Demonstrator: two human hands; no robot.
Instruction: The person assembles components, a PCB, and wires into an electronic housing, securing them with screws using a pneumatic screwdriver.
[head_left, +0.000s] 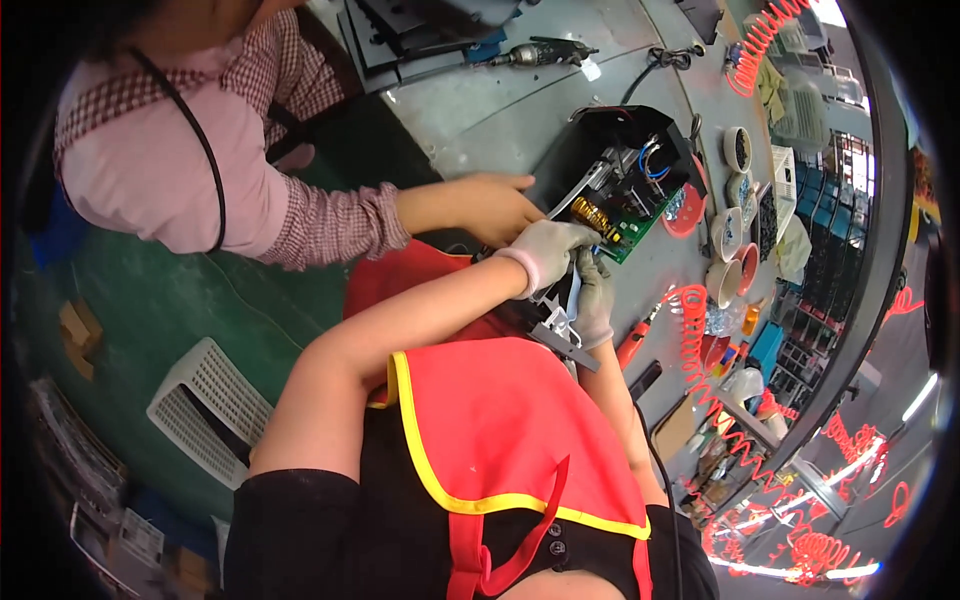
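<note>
My left hand (553,250), in a white glove with a pinkish cuff, reaches to the near edge of a green circuit board (632,232). Its fingers are closed together, and what they pinch is hidden. Close beside it my right hand (594,300), in a greyish glove, has its fingers bent at the same edge; its hold cannot be made out either. The board carries copper coils (592,214) and blue wires (652,160) and sits in an open black metal housing (625,130). Metal parts (556,322) lie below my hands. A co-worker's bare hand (490,207) is just left of my left glove.
A power screwdriver (540,52) and a black cable (672,60) lie at the back of the grey bench (450,115). Small bowls of parts (726,235) line the right side, near a coiled red air hose (690,310). A white plastic stool (205,400) stands on the floor.
</note>
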